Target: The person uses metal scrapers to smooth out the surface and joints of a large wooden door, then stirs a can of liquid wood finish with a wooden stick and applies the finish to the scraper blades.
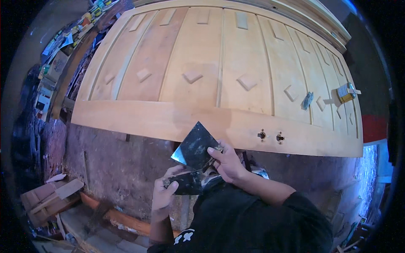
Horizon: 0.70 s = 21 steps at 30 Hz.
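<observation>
My right hand (228,163) pinches a thin, dark, square scraper plate (196,145) at its right corner, thumb on top. One lower edge of that plate catches bright light. Lower and to the left, my left hand (165,188) grips a second dark scraper plate (190,183) by its left end. The two plates are close together, and whether they touch I cannot tell. Both are in front of my body, at the near edge of a large pale wooden door (194,110). Raised diamond and rectangular blocks pattern its panels.
Two cut-outs (271,136) pierce the door's near rail. On its right side lie a crumpled blue rag (307,101) and a can (346,92) with a stick across it. A cluttered shelf (55,69) runs along the left. Wood offcuts (55,196) lie at lower left.
</observation>
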Available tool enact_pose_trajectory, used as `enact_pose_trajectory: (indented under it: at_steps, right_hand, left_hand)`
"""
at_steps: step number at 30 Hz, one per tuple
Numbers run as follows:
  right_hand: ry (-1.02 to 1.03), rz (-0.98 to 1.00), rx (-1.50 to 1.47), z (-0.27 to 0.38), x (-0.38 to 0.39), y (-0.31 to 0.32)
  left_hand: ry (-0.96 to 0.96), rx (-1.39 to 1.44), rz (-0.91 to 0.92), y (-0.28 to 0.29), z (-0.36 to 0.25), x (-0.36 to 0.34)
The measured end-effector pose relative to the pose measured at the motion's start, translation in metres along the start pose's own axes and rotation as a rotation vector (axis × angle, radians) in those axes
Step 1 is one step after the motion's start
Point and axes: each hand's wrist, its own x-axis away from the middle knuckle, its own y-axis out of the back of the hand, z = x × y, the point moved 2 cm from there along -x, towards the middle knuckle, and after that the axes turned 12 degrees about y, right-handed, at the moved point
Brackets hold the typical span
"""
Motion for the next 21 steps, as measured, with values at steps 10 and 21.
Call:
enact_pose_trajectory:
  at_steps: [10,21]
  right_hand:
    - [0.085,0.051,0.251,0.064,-0.006,0.006]
    - [0.446,0.856,-0.537,0.258,0.061,0.045]
  left_hand:
    - [0.029,0.052,-0.155,-0.046,0.0,-0.038]
    - [0.05,-0.089,-0.325,-0.105,-0.034,-0.079]
